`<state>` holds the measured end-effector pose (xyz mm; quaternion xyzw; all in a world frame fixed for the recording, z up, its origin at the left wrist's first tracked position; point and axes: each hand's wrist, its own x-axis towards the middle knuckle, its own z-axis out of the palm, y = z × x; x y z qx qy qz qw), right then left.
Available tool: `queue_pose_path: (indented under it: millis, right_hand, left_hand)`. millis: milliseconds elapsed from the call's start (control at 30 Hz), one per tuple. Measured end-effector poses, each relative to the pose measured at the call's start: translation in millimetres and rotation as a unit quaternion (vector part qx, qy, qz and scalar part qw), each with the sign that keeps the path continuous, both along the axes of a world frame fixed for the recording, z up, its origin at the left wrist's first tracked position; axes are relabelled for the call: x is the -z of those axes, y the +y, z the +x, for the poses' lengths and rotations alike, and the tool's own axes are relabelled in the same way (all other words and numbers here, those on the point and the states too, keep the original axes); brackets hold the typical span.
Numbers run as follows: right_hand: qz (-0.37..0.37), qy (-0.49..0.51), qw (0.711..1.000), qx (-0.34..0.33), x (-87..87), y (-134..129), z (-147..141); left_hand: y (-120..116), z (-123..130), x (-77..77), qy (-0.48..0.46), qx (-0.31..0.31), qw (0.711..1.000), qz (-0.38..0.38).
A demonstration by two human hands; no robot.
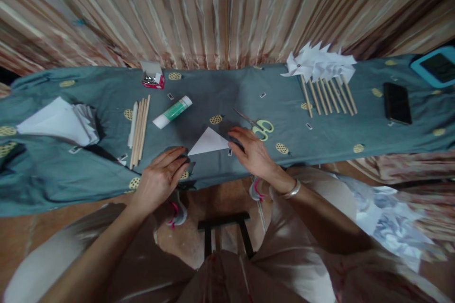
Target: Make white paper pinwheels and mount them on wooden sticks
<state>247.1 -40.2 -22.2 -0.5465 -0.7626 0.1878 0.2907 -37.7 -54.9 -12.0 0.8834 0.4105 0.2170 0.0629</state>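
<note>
A folded white paper triangle lies on the cloth in front of me, its peak pointing away. My left hand is at its left corner, fingers stretched and fingertips at or just beside the paper. At the right corner is my right hand, thumb and forefinger apart, the thumb tip by the paper's edge. I cannot tell how firmly either hand touches it. Just beyond my right hand lie scissors with light green handles. A glue stick with a green label lies beyond my left hand.
Wooden sticks and a stack of folded white paper lie left. A small red box of metal pins stands at the back. Paper pinwheels on sticks, a phone and a blue-framed tablet lie right.
</note>
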Motion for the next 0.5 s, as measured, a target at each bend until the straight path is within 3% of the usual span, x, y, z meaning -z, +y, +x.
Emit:
queue_pose_path:
  millis: [233, 500]
  right_hand:
    - [-0.076, 0.051, 0.996, 0.004, -0.1, 26.0, -21.3]
    - [-0.070, 0.105, 0.991, -0.033, -12.1, 13.7, -31.7]
  left_hand:
    - [20.4, 18.7, 3.9, -0.069, -0.054, 0.995, -0.045]
    - [30.2, 44.3, 7.3, -0.082, -0.025, 0.996, -0.027]
